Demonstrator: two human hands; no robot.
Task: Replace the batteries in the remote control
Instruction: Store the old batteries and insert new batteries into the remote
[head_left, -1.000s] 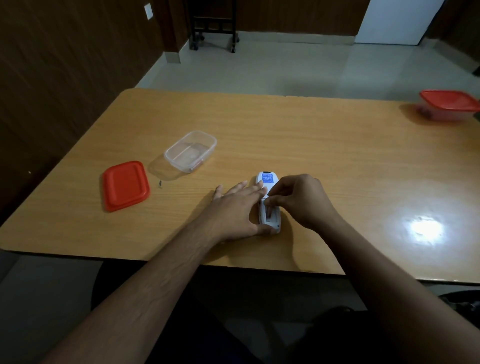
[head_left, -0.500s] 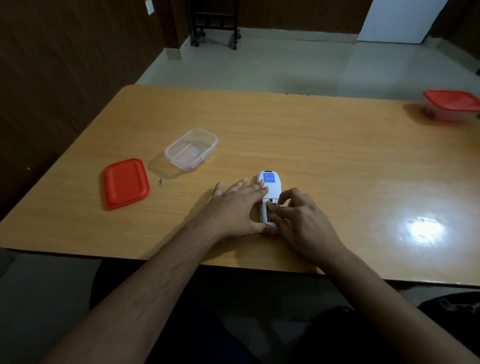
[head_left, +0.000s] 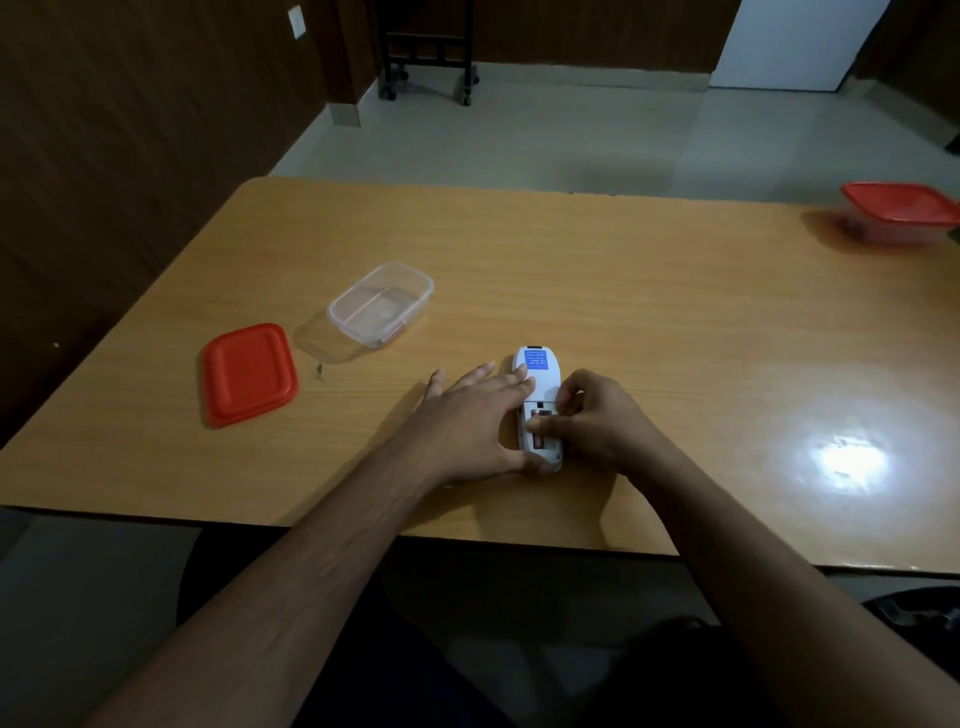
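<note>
Fingers of the left hand (head_left: 475, 415) lie straight, spread flat against the white remote control (head_left: 538, 382), thumb at its near end. Right hand (head_left: 597, 418) curls over the open compartment, pinching a battery (head_left: 540, 414) inside. Remote lies face down between both hands on the table (head_left: 623, 291), blue label up.

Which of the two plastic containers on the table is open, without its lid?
The clear rectangular plastic container on the left, beside the loose red lid, is open. The far-right container has its red lid on.
</note>
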